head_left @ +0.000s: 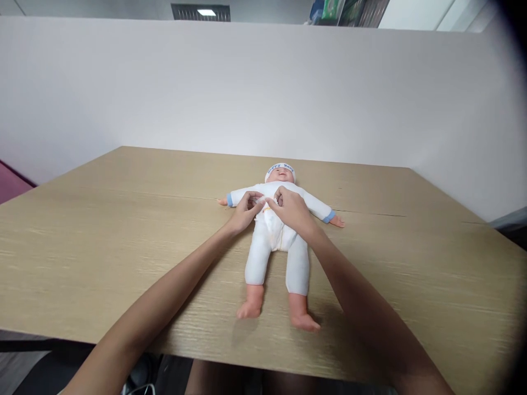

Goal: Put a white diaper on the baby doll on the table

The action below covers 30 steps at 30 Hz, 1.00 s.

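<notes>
We are working on a doll (275, 230) that is lying face up on the wooden table (102, 241), its head pointing away from us and its bare feet toward us, so its length is running straight along our line of reach. Our left hand (247, 211) and right hand (292, 211) are meeting over its chest, fingertips pinched together on the white suit (263, 255) at the front. Both hands are sitting equally near, one to each side of the doll's midline.
</notes>
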Motion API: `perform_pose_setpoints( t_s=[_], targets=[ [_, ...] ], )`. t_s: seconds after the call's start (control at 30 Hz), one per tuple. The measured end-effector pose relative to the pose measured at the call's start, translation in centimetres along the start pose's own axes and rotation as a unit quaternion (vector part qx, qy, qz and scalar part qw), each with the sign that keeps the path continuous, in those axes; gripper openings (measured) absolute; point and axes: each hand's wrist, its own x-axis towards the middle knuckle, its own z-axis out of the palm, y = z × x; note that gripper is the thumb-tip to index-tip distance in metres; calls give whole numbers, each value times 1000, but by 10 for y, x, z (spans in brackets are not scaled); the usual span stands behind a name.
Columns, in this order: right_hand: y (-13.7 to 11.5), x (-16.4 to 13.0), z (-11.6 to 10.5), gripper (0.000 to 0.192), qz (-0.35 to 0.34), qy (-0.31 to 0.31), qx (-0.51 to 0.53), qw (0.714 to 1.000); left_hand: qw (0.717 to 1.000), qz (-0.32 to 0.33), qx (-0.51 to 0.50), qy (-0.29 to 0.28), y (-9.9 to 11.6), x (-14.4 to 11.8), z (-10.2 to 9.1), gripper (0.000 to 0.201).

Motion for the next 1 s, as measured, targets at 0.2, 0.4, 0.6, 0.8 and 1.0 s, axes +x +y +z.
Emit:
perform_pose_setpoints(
  t_s=[0.2, 0.4, 0.6, 0.8, 1.0],
  targets=[
    [9, 4, 0, 24, -15, 30, 71, 997, 1000, -10, -16, 8, -3, 2, -1, 60],
    [-13, -27, -16, 21, -90, 71, 85, 990, 987, 13, 109, 121, 27, -18, 3, 39],
    [-16, -115, -35, 34, -106, -111, 134, 979, 968, 89, 228, 49, 79, -88, 20, 39],
    [38, -146, -24, 29, -44, -145, 47, 987, 925, 43, 340, -166, 69, -124, 23, 40],
    [39, -128, -13, 32, 27, -72, -24, 997, 938, -20, 326, -114, 58, -107, 18, 50]
  ],
)
